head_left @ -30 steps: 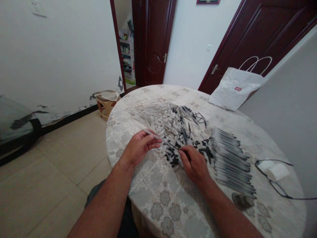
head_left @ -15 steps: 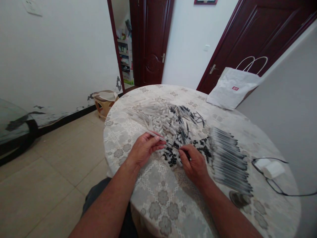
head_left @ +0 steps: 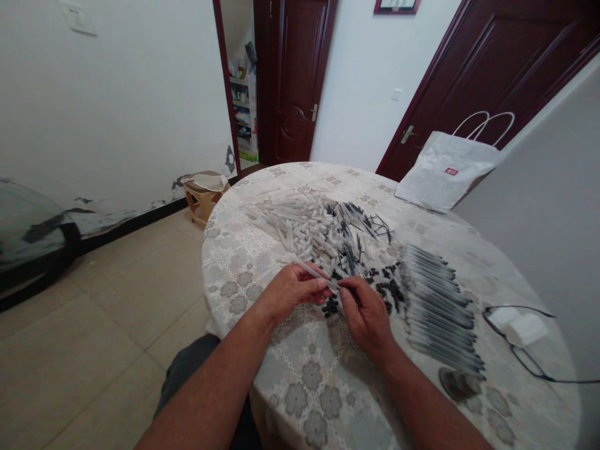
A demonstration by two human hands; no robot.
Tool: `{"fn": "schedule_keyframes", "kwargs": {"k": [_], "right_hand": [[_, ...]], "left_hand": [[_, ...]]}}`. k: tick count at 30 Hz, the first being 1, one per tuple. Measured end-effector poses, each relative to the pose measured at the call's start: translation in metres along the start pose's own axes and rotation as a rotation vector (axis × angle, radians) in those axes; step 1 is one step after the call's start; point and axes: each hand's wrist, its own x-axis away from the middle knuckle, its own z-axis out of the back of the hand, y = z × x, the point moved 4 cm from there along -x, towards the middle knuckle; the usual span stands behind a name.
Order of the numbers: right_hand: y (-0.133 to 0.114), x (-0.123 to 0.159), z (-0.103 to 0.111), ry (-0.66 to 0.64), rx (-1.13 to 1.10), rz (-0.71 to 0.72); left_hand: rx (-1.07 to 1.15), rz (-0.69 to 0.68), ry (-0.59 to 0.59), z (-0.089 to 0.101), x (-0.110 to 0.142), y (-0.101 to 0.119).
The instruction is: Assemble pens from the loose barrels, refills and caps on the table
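My left hand (head_left: 293, 290) is closed around a white pen barrel (head_left: 310, 269) that sticks out up and to the left. My right hand (head_left: 364, 309) is pinched on a thin black part, its fingertips meeting the barrel's near end just above the tablecloth. Behind the hands lies a heap of white barrels (head_left: 300, 222), with thin black refills (head_left: 360, 219) and small black caps (head_left: 389, 287) scattered to the right. A row of assembled dark pens (head_left: 438, 303) lies side by side right of my right hand.
The round table (head_left: 328, 387) has a floral lace cloth. A white paper bag (head_left: 447, 172) stands at the back right. A white block with a black cable (head_left: 522, 328) lies at the right edge. A small stool (head_left: 204, 187) stands on the tiled floor at left.
My left hand moved right with the white barrel toward my right hand. The two hands, apart before, now meet at the barrel's end.
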Motion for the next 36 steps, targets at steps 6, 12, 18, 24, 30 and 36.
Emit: {"fn": "schedule_keyframes", "kwargs": {"k": [6, 12, 18, 24, 30, 36], "right_hand": [[-0.002, 0.006, -0.007, 0.082, -0.187, -0.128], [-0.010, 0.009, -0.015, 0.008, -0.451, -0.111], [0.000, -0.004, 0.009, 0.206, -0.322, -0.149], [0.021, -0.015, 0.024, -0.059, 0.212, -0.009], [0.023, -0.006, 0.007, -0.376, 0.371, 0.038], [0.013, -0.003, -0.004, -0.458, 0.561, 0.018]], "left_hand": [[0.028, 0.041, -0.037, -0.018, 0.003, -0.009], [0.014, 0.083, -0.151, -0.036, 0.007, -0.018], [0.257, 0.084, -0.035, -0.021, 0.008, -0.007], [0.471, -0.089, 0.266, 0.011, 0.004, 0.013], [0.484, -0.114, 0.373, 0.018, 0.000, 0.011], [0.458, -0.118, 0.383, 0.016, 0.000, 0.009]]}}
